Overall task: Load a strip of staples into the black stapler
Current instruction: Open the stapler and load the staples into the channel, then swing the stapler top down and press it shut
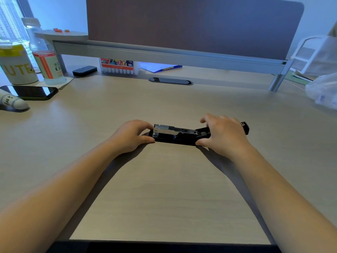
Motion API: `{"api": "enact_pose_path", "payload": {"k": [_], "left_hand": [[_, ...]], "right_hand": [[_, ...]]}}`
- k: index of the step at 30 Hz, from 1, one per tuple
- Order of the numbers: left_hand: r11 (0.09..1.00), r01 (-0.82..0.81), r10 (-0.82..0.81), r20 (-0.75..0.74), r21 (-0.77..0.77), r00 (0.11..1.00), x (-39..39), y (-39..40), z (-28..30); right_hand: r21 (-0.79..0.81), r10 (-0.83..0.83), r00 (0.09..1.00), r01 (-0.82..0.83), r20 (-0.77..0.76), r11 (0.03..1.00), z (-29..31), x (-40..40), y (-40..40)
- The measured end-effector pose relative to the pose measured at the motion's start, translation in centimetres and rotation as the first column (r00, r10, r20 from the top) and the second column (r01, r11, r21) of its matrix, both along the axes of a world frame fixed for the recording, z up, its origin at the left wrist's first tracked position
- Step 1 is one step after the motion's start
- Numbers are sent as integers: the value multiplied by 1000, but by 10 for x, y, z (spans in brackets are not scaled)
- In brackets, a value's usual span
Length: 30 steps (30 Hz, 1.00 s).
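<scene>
At the far left, a white cup (17, 67) with a yellow lid band carries large yellow letters, of which "UTE" can be read; the rest is cut off or hidden. Just to its right, the clear bottle (44, 55) has a white and orange label with Chinese characters and a large "C", the remainder too small to read. A white tube (12, 102) lying at the near left has handwritten letters that look like "Hoos". Far back at the centre, the box of markers (118, 67) shows "60" on its colourful band.
</scene>
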<state>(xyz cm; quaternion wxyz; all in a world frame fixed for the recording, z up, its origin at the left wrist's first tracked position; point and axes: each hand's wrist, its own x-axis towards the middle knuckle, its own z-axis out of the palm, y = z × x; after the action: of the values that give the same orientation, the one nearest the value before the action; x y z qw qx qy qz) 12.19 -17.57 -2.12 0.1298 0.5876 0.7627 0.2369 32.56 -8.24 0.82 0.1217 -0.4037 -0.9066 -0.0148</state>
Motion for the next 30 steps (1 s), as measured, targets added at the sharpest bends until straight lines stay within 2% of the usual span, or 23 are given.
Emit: {"api": "enact_pose_path", "payload": {"k": [3, 6, 8, 10, 12, 16, 19, 21, 24, 26, 30], "left_hand": [[1000, -6, 6, 3, -13, 1000, 0, -2, 2], [1000, -17, 17, 12, -16, 1000, 1, -2, 4], [1000, -23, 24, 10, -21, 1000, 0, -3, 4], [999, -31, 31, 17, -15, 999, 0, -3, 4], [999, -38, 38, 33, -3, 999, 2, -3, 3], [999, -42, 41, 66, 19, 997, 4, -4, 2], [999, -25, 24, 52, 20, 998, 5, -3, 3], [1000, -25, 24, 44, 19, 999, 7, -3, 3], [999, -26, 25, 37, 20, 999, 8, -2, 2], [1000, -27, 27, 30, 14, 999, 7, -2, 1], [1000, -26, 26, 14, 8, 1000, 7, -2, 1]], "right_hand": [[52, -101, 994, 99, 38, 994, 6, 14, 4], [24, -179, 984, 179, 13, 984, 9, 27, 9], [-99, -186, 979, 177, -87, 979, 11, 34, 11], [-263, -152, 954, 81, -260, 962, 11, 39, 14], [-351, -121, 903, -35, -412, 936, 12, 42, 16], [-355, -125, 776, -133, -618, 925, 11, 42, 18], [-387, -195, 614, -196, -765, 901, 9, 37, 17], [-418, -233, 525, -265, -818, 869, 9, 30, 15], [-455, -257, 453, -406, -853, 793, 12, 13, 8], [-466, -227, 490, -447, -842, 764, 11, 2, 4], [-448, -95, 639, -416, -763, 791, 7, -20, -4]]}}
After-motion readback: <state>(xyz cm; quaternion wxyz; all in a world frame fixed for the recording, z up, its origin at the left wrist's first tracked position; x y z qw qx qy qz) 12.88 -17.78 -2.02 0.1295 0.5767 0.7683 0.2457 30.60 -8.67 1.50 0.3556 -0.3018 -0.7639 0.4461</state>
